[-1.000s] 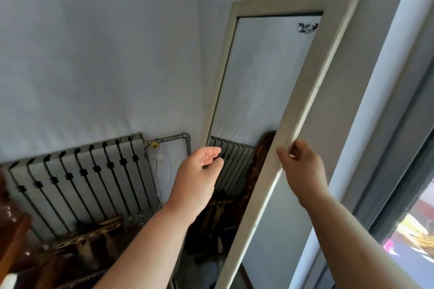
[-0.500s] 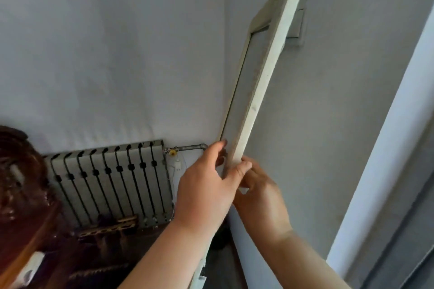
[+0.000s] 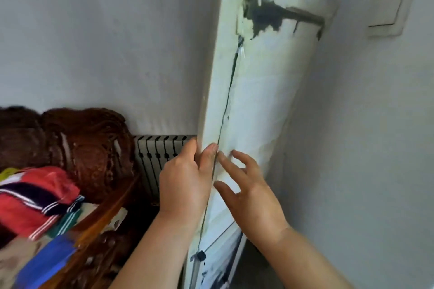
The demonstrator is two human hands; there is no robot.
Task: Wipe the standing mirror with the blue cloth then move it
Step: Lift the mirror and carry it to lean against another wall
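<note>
The standing mirror (image 3: pixel 265 91) is turned so its white, torn paper back faces me, and it stands upright in the room's corner. My left hand (image 3: pixel 185 183) grips its near edge, thumb on the back and fingers wrapped round the frame. Just to the right, my right hand (image 3: pixel 249 192) is spread with straight fingers against or just off the back panel. A blue cloth-like thing (image 3: pixel 44 263) lies at the lower left on the clutter, blurred.
A white radiator (image 3: pixel 159 155) stands against the back wall behind the mirror. Brown woven bundles (image 3: pixel 87 145) and a red striped garment (image 3: pixel 35 197) pile on a wooden piece at the left. A wall switch (image 3: pixel 389 7) sits at the upper right.
The mirror has swung round from showing its glass, to edge-on, to showing its back. My right hand let go of the frame and opened; the left keeps hold of the edge.
</note>
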